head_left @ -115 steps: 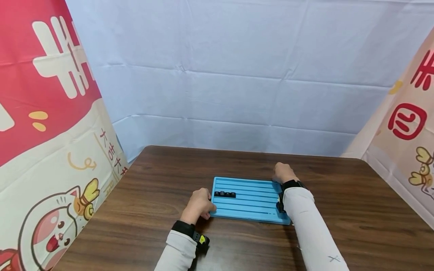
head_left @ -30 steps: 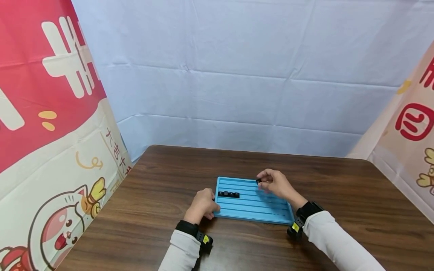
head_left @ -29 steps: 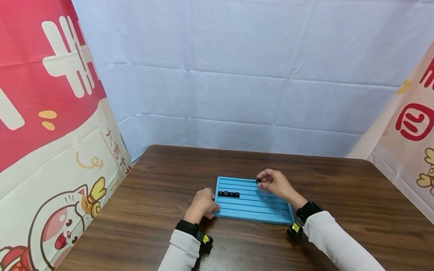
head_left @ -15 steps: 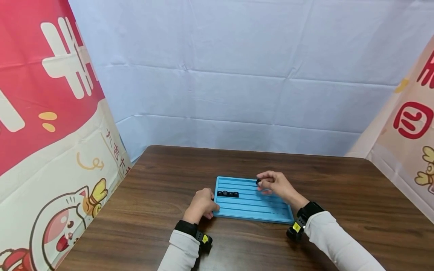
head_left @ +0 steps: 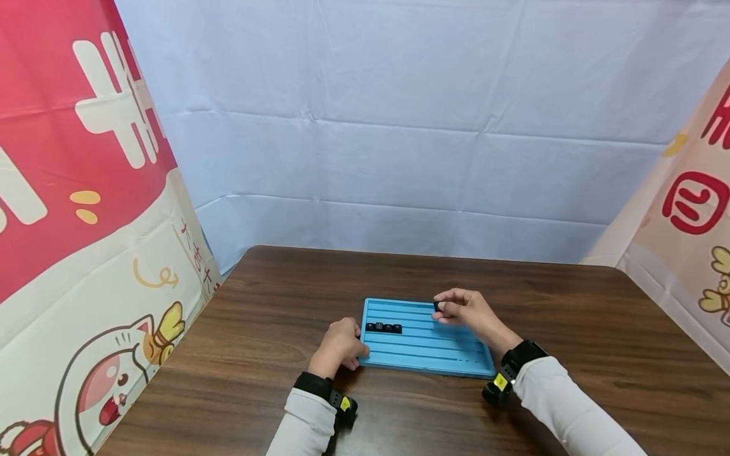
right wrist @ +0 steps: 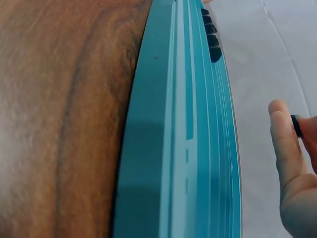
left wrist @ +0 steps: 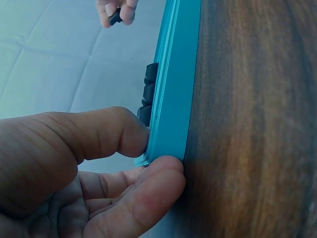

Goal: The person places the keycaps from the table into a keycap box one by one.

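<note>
A shallow blue tray (head_left: 424,352) with raised parallel ridges lies on the table. Several black keycaps (head_left: 384,327) sit side by side in one of its grooves, against the left end. My left hand (head_left: 339,341) pinches the tray's near left corner; in the left wrist view the thumb (left wrist: 131,136) lies on the rim and a finger (left wrist: 166,181) is against the outer wall. Over the tray's far side, my right hand (head_left: 469,311) holds up one black keycap (head_left: 437,306) between thumb and fingers. The right wrist view shows that keycap (right wrist: 296,126) edge-on, partly hidden by the fingers.
The brown wooden table (head_left: 285,297) extends around the tray on all sides. A pale cloth backdrop (head_left: 399,158) hangs behind it, with printed cloths (head_left: 114,342) at both sides. Each wrist wears a black strap with a camera (head_left: 496,389).
Earlier my right hand was at the tray's far right corner; it has since moved left and now holds a keycap. Over the last second it shifts only slightly. The left hand keeps its grip.
</note>
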A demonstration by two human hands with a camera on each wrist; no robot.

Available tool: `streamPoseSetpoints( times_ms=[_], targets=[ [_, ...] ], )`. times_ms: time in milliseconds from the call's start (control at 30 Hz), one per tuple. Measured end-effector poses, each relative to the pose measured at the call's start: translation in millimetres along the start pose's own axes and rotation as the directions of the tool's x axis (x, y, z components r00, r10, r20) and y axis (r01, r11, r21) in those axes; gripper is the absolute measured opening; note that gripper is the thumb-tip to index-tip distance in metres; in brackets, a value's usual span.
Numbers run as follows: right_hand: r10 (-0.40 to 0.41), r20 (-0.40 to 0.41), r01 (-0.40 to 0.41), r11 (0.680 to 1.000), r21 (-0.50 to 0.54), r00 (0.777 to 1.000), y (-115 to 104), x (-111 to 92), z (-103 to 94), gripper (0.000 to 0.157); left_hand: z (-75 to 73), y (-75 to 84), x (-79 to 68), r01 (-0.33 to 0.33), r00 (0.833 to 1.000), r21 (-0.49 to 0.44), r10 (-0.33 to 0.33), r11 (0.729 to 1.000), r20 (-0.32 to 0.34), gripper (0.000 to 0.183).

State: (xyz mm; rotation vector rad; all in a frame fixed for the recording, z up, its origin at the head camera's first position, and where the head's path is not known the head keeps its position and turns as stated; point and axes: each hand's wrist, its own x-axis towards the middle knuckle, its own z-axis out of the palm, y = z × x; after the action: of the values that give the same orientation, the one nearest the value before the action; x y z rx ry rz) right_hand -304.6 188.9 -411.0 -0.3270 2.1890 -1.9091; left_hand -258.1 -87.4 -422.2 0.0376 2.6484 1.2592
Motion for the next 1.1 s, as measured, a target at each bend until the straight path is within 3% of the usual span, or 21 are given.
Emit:
streamPoseSetpoints(
  times_ms=[167, 600, 1100],
  targets=[
    [-0.006, 0.016, 0.006, 1.0, 0.017, 1.0, 2, 0, -1.2, 0.035, -0.8, 0.1, 0.1, 0.003, 1.0, 0.001, -0.003, 1.0, 0.0, 0.027],
    [-0.08, 0.06, 0.088, 0.985, -0.147, 0.995, 7, 0, -2.0, 0.038, 0.3, 1.1, 0.8, 0.011, 1.0, 0.011, -0.011, 1.0, 0.0, 0.027],
    [-0.088, 0.0, 0.086, 0.975, -0.205, 0.996, 11, -5, -6.8, 0.028, 4.4, 2.4, 2.5, 0.018, 1.0, 0.011, -0.018, 1.0, 0.0, 0.027]
  ],
)
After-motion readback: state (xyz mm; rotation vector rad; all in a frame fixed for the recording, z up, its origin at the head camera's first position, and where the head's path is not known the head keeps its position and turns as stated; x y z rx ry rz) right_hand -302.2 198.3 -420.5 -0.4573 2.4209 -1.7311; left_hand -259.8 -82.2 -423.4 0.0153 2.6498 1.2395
